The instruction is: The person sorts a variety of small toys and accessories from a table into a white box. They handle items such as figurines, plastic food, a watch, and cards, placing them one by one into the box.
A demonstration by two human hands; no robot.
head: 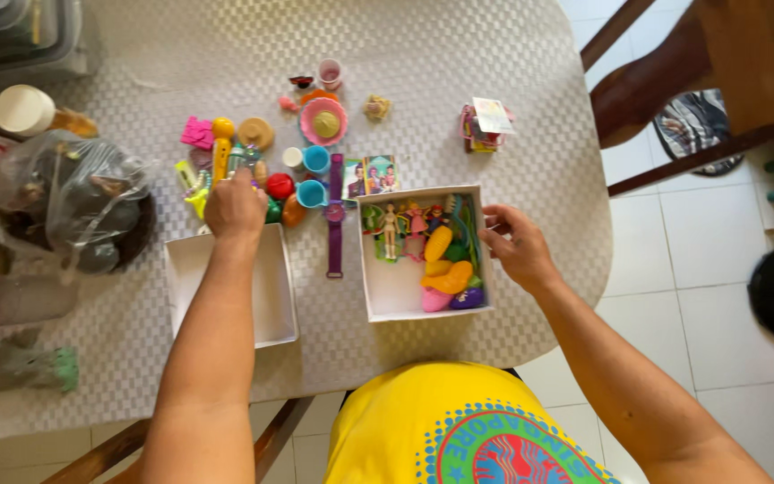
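Note:
A white box [391, 291] sits in front of me holding small dolls, a yellow piece and pink and purple toy parts. My right hand [514, 246] rests at the box's right wall, fingers curled on its edge. My left hand [235, 206] reaches past an empty white box lid [270, 309] into a cluster of small toys, its fingers closing around something there; what it grips is hidden. Close by lie a yellow toy microphone [221, 143], a red ball [279, 185], blue cups [315, 159] and a purple toy watch [335, 220].
A pink toy plate [324, 121], small cup [330, 72] and a tagged trinket [485, 125] lie farther back. A clear plastic bag over a dark bowl [73, 202] and jars stand at left. A wooden chair [709, 72] stands right of the table's rounded edge.

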